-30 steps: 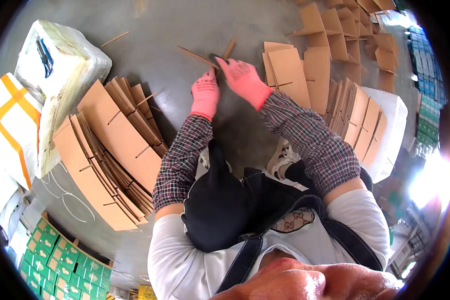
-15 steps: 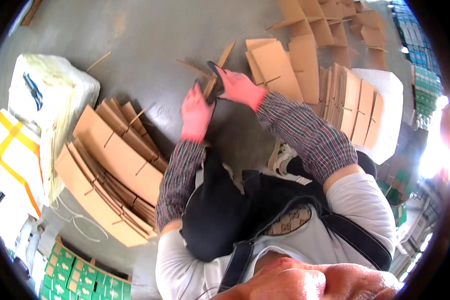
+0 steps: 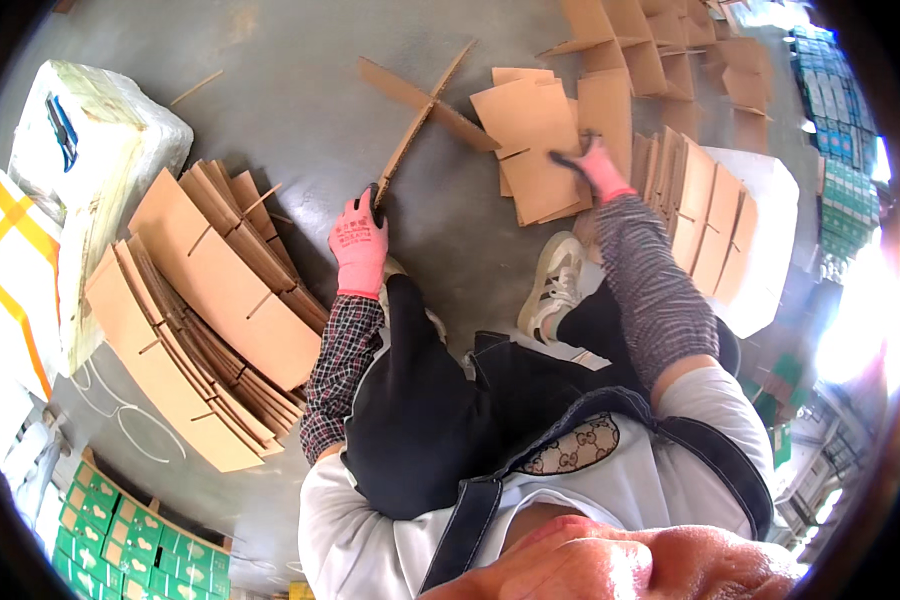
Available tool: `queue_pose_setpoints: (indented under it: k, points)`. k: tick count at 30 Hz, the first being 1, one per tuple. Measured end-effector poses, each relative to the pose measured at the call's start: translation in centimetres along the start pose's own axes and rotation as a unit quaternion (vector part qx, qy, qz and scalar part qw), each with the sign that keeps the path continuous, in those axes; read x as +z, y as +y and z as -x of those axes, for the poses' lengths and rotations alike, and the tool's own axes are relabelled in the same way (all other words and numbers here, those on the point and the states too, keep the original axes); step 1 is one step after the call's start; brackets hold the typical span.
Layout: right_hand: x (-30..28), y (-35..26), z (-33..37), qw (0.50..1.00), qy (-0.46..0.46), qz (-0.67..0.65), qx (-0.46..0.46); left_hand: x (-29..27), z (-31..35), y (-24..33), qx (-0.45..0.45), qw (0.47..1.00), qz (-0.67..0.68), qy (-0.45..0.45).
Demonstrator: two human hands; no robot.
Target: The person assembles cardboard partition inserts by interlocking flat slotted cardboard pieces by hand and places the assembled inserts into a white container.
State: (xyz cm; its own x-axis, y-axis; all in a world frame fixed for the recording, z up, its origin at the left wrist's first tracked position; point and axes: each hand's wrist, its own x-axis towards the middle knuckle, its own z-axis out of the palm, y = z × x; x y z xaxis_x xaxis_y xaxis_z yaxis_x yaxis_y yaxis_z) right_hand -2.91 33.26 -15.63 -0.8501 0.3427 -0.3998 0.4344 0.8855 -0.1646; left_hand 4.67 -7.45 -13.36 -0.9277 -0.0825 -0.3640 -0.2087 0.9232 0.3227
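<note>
While grey floor [image 3: 300,90] is running between the cardboard on both sides, the left stack of slotted sheets [image 3: 230,270] is bordering the person's left sleeve with its long edge. Beyond that stack's outer edge, a white wrapped box [image 3: 120,120] is standing. At the upper right, a lattice of dividers [image 3: 650,50] is spreading toward the rim, and the right stack [image 3: 695,205] is sitting below it. Just left of that stack, a loose pile of sheets [image 3: 530,130] is lying with uneven edges. Two crossed strips [image 3: 432,104] are standing on edge over bare floor ahead (one end is nearly meeting the loose pile, and contact is hard to tell). The left hand [image 3: 358,240] is closing its fingers on their near end. The right hand [image 3: 598,170] is spreading thumb and fingers at the pile's right edge; blur is hiding whether it is touching a sheet.
</note>
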Motion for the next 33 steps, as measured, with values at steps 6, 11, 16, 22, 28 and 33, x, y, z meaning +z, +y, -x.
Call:
queue_pose_setpoints:
  k: [6, 11, 16, 22, 28, 33]
  points:
    - [-0.7, 3.3, -0.2, 0.995, 0.054, -0.064, 0.058, 0.7, -0.8, 0.2, 0.002, 0.999, 0.035, 0.018]
    - [-6.3, 3.0, 0.4, 0.981, 0.142, -0.118, -0.058, -0.2, -0.6, 0.4, 0.001, 1.0, -0.005, -0.025]
    - [-8.4, 2.6, 1.3, 0.989, 0.025, -0.137, -0.045, 0.1, -1.6, 0.6, 0.005, 1.0, 0.027, -0.002]
    - [-10.6, 1.5, 2.3, 0.962, 0.235, 0.136, -0.031, 0.2, -1.6, 0.9, 0.028, 0.998, 0.054, 0.033]
    - [-10.8, -17.8, 14.5, 0.921, 0.207, -0.165, -0.285, 0.8, -1.4, 0.6, 0.032, 0.997, 0.065, 0.019]
    - [-2.1, -21.0, 19.5, 0.828, -0.002, 0.182, -0.53, 2.9, -2.4, -0.7, 0.077, 0.988, 0.037, 0.131]
